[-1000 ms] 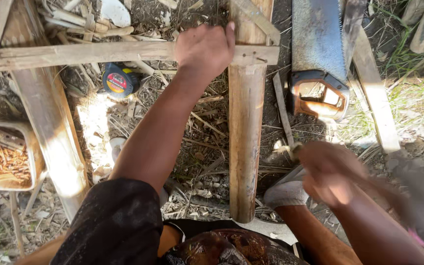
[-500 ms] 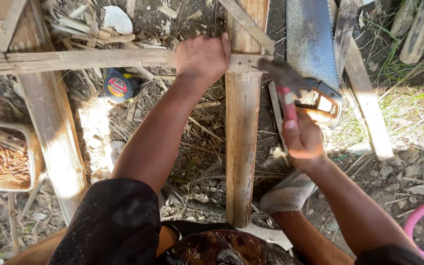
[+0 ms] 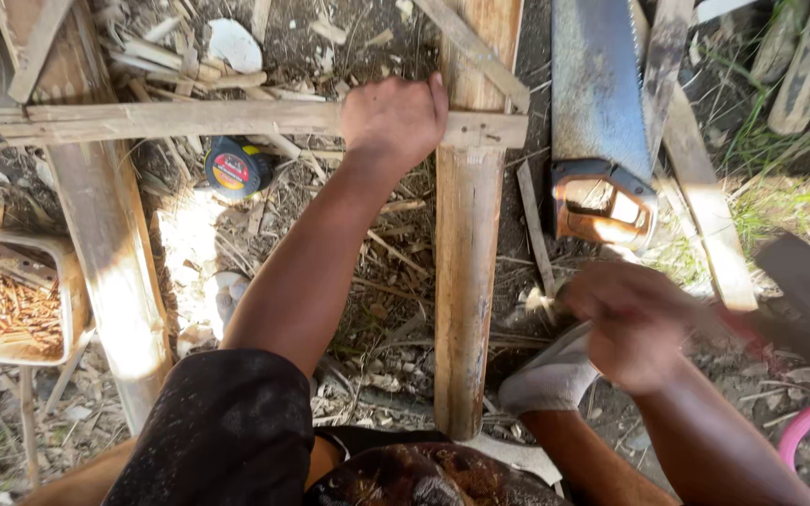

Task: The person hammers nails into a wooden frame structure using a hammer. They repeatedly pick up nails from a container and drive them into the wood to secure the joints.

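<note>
A round tape measure (image 3: 235,169) lies on the ground among wood scraps, just below the horizontal wooden slat (image 3: 171,120) and left of the person's forearm. Its black case carries 1 round label, red with a yellow band. No packages, signs or screens show.

Handsaw (image 3: 602,122), round tape measure (image 3: 234,169), tub of nails (image 3: 11,300) on littered ground.

Outdoor makeshift carpentry spot: bare dirt ground (image 3: 180,244) strewn with wood scraps (image 3: 166,52), grass (image 3: 789,187) at the edge, handsaw (image 3: 602,122), tape measure (image 3: 234,169), tub of nails (image 3: 7,300), rough bamboo posts (image 3: 466,272).
</note>
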